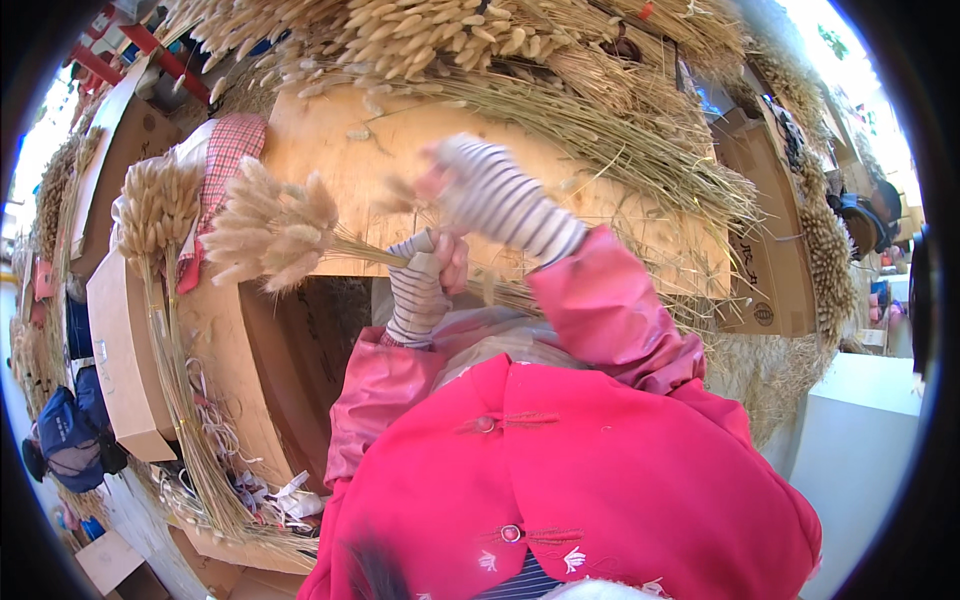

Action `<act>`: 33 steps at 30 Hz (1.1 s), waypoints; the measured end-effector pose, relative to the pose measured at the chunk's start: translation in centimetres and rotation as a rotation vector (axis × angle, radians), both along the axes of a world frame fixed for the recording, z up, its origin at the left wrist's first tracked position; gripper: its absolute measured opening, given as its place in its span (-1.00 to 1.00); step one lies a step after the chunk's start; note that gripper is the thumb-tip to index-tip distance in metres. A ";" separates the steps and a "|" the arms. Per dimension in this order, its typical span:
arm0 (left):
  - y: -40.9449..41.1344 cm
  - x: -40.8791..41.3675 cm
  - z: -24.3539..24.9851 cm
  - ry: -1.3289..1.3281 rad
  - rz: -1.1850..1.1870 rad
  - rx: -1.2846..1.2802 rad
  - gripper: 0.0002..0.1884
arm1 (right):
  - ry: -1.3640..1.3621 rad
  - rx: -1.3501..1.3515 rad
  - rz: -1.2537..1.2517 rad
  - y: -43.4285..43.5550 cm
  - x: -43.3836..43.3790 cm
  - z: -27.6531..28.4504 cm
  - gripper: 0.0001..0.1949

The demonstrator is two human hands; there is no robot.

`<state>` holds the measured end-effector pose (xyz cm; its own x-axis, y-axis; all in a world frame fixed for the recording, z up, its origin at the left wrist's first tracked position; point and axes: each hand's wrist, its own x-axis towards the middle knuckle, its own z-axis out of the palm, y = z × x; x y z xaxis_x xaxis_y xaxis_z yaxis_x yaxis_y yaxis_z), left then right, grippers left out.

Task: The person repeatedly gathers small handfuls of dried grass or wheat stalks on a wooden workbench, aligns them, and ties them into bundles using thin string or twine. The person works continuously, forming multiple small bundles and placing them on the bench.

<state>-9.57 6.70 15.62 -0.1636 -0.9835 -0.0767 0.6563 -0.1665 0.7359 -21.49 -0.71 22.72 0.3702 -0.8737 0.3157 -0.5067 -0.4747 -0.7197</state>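
Observation:
My left hand (448,264), in a striped fingerless sleeve, grips the stems of a bunch of dried bunny-tail grass (274,225). The fluffy heads point left, and the stem ends trail off behind the hand to the right. Above it is my right hand (442,171), blurred by motion and also in a striped sleeve. A smaller blurred tuft of bunny-tail grass (397,195) sticks out to the left beneath its fingers, and it appears to be pinched there. Both hands are over the front part of a wooden board table (322,150).
Large heaps of bunny-tail grass (442,34) lie along the table's far side, with loose green stems (570,124) in front. Tied bunches (161,300) lean over a cardboard box (124,345) at left. A checked cloth (232,142) hangs there. Another carton (776,247) stands right.

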 end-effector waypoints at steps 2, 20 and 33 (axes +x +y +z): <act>0.1 0.2 -0.3 0.007 0.009 0.058 -0.80 | 0.220 -0.301 -0.103 -1.1 -3.6 0.5 -0.67; -0.7 0.5 -3.2 0.238 0.016 0.145 -0.69 | 0.684 -0.180 -0.065 1.3 -8.7 -3.7 -0.86; -0.9 0.6 -4.8 0.217 0.033 0.136 -0.64 | 0.833 0.091 0.071 4.2 -5.2 -4.6 -0.83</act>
<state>-8.93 5.83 10.84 -0.1588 -0.9717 -0.1750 0.8030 -0.2303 0.5497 -26.73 3.48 18.09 0.5056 -0.8486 -0.1557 -0.8606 -0.4832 -0.1610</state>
